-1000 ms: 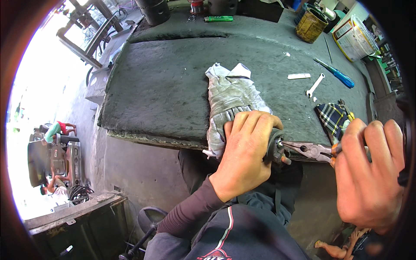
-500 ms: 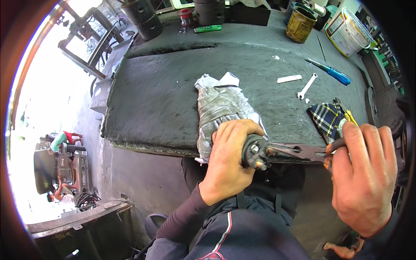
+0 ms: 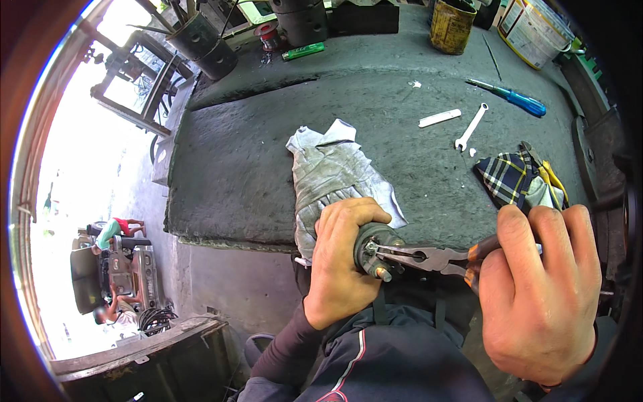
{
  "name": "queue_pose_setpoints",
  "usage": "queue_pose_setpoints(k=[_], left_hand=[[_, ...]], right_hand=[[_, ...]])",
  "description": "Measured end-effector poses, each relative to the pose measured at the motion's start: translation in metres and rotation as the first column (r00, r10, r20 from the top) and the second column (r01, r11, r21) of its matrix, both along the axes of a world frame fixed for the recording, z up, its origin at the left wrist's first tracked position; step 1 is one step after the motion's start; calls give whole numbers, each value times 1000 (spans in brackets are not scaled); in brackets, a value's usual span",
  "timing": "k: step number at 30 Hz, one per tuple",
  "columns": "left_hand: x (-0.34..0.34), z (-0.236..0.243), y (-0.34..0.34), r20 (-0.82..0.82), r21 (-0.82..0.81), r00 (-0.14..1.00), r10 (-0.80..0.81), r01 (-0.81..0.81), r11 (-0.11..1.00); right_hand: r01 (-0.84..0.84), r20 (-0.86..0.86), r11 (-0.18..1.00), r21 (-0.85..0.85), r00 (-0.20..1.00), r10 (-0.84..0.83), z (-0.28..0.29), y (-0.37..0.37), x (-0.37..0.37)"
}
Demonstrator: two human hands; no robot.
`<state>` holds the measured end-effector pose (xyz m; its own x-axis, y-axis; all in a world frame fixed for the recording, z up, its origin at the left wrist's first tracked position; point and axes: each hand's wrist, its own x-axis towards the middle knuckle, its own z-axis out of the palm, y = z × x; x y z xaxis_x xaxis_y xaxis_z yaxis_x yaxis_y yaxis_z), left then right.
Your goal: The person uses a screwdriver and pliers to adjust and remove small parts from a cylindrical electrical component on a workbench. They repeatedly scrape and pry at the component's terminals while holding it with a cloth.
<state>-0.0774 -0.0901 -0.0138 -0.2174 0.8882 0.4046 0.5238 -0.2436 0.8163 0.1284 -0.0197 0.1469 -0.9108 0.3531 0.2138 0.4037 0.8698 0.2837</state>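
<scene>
My left hand (image 3: 345, 258) is wrapped round a dark cylindrical starter solenoid (image 3: 367, 251), its studded end facing right, at the bench's front edge. A brass threaded stud (image 3: 383, 274) sticks out of that end. My right hand (image 3: 539, 295) grips needle-nose pliers (image 3: 439, 260) with black and orange handles. Their tips touch or nearly touch a small metal terminal near the middle of the solenoid's end; whether they pinch it I cannot tell. Beneath and beyond my left hand lies a crumpled grey cloth (image 3: 335, 167).
On the dark bench (image 3: 228, 147) lie an open-end wrench (image 3: 472, 127), a white strip (image 3: 440, 118), a blue screwdriver (image 3: 516, 100) and a plaid cloth (image 3: 506, 177) beside yellow-handled pliers (image 3: 554, 181). A yellow tin (image 3: 453, 27), white bucket (image 3: 532, 33) and green box (image 3: 303, 51) stand farther back.
The pliers' tips have shifted from a stud on the solenoid's right side to the small terminal nearer its middle. Both hands have moved slightly left in view, still holding the same things.
</scene>
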Motion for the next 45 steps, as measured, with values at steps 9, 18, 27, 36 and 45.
queue_pose_setpoints(k=[9, 18, 27, 36, 45], left_hand=[[0, -2, 2, -8, 3, 1000, -17, 17, 1000], [1, 6, 3, -4, -36, 1000, -16, 16, 999], [-3, 4, -3, 27, -81, 999, 29, -27, 996], [1, 2, -5, 142, -102, 990, 23, -8, 995], [16, 17, -5, 244, -212, 955, 168, -117, 970]], right_hand=[[-11, 44, 1000, 23, 999, 10, -1, -7, -7], [-78, 121, 983, 164, 991, 58, 5, -8, -11], [310, -157, 950, -36, 937, -312, -1, 39, 51], [573, -304, 739, -355, 676, -671, -87, 79, 153], [470, -411, 783, -408, 671, -617, -106, 82, 130]])
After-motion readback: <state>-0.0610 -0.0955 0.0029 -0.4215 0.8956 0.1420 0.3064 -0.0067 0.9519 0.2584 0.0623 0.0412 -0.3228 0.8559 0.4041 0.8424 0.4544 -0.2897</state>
